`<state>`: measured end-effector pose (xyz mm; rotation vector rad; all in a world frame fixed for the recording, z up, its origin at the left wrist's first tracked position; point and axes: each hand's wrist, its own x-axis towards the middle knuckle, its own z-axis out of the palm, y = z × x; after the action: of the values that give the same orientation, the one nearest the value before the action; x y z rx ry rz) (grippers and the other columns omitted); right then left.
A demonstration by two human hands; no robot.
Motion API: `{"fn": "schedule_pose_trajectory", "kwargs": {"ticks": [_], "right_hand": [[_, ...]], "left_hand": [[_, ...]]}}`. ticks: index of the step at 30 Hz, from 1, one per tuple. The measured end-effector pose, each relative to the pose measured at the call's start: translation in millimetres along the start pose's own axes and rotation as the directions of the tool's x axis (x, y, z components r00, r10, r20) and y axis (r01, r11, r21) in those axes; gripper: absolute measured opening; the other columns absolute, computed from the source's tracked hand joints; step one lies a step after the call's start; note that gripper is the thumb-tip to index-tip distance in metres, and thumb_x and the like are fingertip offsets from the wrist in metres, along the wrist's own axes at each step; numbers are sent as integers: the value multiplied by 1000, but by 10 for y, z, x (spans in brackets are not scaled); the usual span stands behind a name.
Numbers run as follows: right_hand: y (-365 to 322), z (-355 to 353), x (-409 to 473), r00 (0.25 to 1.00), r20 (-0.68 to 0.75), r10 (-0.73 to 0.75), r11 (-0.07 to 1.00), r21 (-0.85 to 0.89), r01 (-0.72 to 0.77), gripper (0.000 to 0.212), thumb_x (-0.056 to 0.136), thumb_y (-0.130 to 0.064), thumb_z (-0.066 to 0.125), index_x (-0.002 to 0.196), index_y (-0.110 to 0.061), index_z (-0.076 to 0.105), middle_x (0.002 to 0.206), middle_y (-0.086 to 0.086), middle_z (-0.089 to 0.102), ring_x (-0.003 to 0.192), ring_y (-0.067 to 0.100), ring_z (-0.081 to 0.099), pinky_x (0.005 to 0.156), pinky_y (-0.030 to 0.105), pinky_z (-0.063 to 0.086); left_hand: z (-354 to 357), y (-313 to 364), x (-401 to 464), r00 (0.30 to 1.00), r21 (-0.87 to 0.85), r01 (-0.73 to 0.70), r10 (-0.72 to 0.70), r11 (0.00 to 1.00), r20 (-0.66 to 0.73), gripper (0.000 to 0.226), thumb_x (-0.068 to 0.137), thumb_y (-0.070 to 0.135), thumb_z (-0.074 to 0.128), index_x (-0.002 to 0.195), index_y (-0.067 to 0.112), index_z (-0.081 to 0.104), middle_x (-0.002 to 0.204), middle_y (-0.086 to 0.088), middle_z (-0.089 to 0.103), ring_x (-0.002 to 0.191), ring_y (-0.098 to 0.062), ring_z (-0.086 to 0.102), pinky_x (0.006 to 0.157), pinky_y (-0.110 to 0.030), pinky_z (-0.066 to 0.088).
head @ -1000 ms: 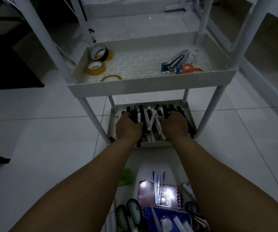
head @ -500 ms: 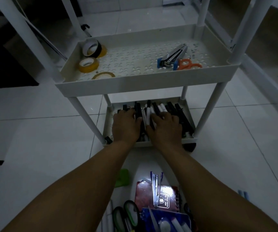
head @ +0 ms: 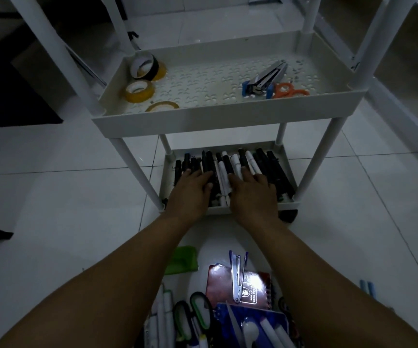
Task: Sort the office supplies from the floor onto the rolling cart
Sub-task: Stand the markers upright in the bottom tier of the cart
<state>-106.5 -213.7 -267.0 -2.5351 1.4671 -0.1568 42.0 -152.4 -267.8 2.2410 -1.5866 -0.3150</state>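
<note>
A white rolling cart [head: 228, 121] stands in front of me. Its bottom shelf [head: 287, 204] holds several black and white markers [head: 228, 167] lying side by side. My left hand [head: 190, 192] and my right hand [head: 252, 193] both rest flat on those markers, fingers straight and spread. The middle shelf carries tape rolls [head: 140, 89], a blue stapler [head: 265, 77] and orange scissors [head: 289, 90]. On the floor near me lie a silver stapler [head: 238, 275] on a red notebook [head: 253, 285], green-handled scissors [head: 198, 312], a green item [head: 182, 259] and more pens [head: 164, 315].
White floor tiles surround the cart. A black caster [head: 289, 217] shows under the cart's front right corner. Two blue pens [head: 367, 288] lie on the floor at right. Dark furniture [head: 7, 91] stands at the left. A white frame [head: 389, 91] runs along the right.
Both hands have slid from the far part of the marker row back toward the shelf's front edge, flattening out over the markers. The markers now lie more evenly.
</note>
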Motion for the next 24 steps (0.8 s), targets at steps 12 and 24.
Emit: {"fn": "schedule_pose_trajectory", "kwargs": {"ticks": [12,24], "right_hand": [[-121,-128,-410,954,-296,49,983,183,7,39,93,-30,54,129,-15,61,132,12,57,126,35,43,99,46,35],[-892,-183,-1321,987,-163,6,928,369,55,32,92,-19,51,119,-9,65,113,13,65,104,34,56,85,42,47]], "left_hand": [[-431,73,-574,981,-160,-96,66,982,-182,20,94,13,54,105,12,71,104,-5,70,92,-19,62,80,-23,46],[-1149,-343,-1631,914,-306,180,-274,935,-300,13,91,23,61,95,24,74,80,9,71,71,-4,63,68,-16,48]]}}
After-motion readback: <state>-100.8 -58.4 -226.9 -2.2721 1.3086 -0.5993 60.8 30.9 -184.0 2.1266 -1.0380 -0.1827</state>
